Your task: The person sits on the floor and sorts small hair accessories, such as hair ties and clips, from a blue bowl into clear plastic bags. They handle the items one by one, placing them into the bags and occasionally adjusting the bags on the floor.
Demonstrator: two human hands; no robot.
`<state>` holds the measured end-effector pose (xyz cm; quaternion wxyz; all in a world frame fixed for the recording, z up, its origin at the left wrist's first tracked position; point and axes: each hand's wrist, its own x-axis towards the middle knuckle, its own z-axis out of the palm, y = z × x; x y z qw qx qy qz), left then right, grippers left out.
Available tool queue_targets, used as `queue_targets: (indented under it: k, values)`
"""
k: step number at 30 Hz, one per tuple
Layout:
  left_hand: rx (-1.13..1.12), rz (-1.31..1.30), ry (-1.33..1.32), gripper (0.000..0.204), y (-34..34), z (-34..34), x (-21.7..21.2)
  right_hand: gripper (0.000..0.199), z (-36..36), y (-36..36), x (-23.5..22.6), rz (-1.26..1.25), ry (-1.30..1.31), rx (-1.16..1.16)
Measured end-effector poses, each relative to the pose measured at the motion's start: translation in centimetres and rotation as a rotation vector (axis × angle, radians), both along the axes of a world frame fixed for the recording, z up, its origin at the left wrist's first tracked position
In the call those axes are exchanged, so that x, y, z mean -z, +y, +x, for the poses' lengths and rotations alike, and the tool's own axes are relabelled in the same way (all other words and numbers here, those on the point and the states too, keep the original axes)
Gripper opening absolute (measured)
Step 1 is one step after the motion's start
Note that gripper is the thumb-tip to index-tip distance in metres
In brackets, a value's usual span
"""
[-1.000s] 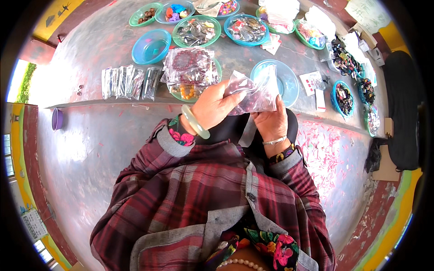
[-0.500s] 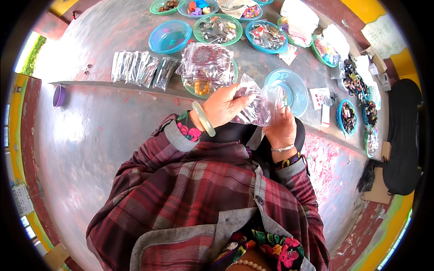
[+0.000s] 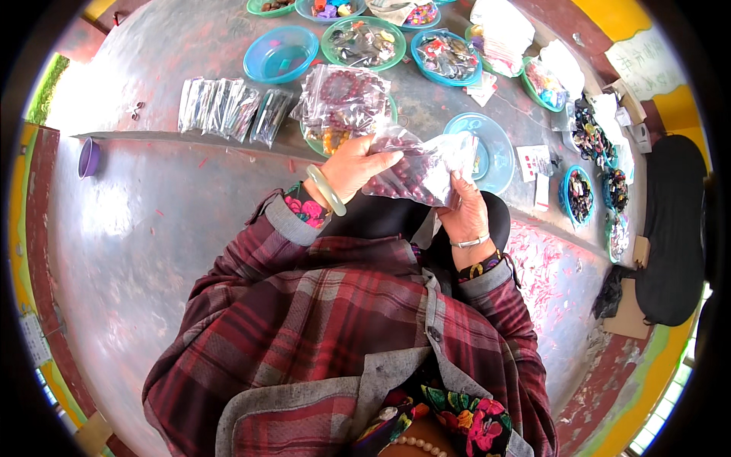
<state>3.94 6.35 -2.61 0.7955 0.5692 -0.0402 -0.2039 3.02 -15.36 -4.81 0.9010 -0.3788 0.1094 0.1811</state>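
Note:
Between my hands is a clear plastic bag of dark red beads [image 3: 411, 174], stretched out flat above my lap. My left hand [image 3: 354, 166], with a pale bangle at its wrist, pinches the bag's left side between thumb and fingers. At the bag's right end my right hand [image 3: 466, 217] grips the edge, thumb on top. Just beyond my left hand, more bagged bead strings [image 3: 346, 99] are heaped on a green basket [image 3: 392, 114], some dark red, some yellow. Behind my right hand stands a translucent blue bowl [image 3: 499, 156] with a few small things in it.
Packets of slim items [image 3: 221, 108] lie left on the raised ledge, near small scissors [image 3: 137, 110]. An open blue basin [image 3: 280, 55] and baskets of trinkets [image 3: 364, 44] stand farther back. More baskets [image 3: 576, 196] line the right. A purple bowl [image 3: 89, 158] sits far left.
The bag has been turned and spread out between my hands, so more red beads show. My left hand has shifted slightly left, and my right hand has moved down to the bag's edge.

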Motion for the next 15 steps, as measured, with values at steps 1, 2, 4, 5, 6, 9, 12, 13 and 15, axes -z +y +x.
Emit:
queue_targets:
  k: [1,2,4,5,6,9,12,13,15]
  values:
    - [-0.007,0.062,-0.011,0.032,0.2,0.2,0.9,0.025,0.1,0.5,-1.1,0.046,0.029,0.038]
    - [-0.034,0.026,-0.043,0.033,0.1,0.1,1.5,0.025,0.3,0.5,-0.8,0.031,0.025,0.035]
    - [-0.083,-0.047,-0.109,0.034,-0.3,0.1,1.9,0.025,0.5,0.4,-0.2,0.001,0.012,0.036]
    - [-0.088,-0.091,-0.022,0.033,-0.3,-0.1,1.9,0.027,0.5,0.5,-0.2,0.014,0.024,0.031]
    - [-0.093,-0.136,0.065,0.033,-0.3,-0.2,1.3,0.029,0.4,0.9,-0.5,0.026,0.035,0.025]
    - [-0.067,-0.191,0.145,0.032,-0.1,-0.4,0.1,0.038,0.2,1.4,-0.7,0.085,0.037,-0.024]
    - [-0.024,-0.211,0.121,0.032,-0.3,-0.7,-2.9,0.051,0.1,1.2,-0.3,0.164,0.017,-0.079]
    - [-0.009,-0.217,0.113,0.032,-0.5,-0.8,-3.7,0.052,0.0,1.1,-0.3,0.211,-0.006,-0.095]
    - [0.037,-0.178,0.035,0.031,-0.5,-0.7,-3.6,0.057,-0.1,1.1,-0.4,0.268,-0.034,-0.113]
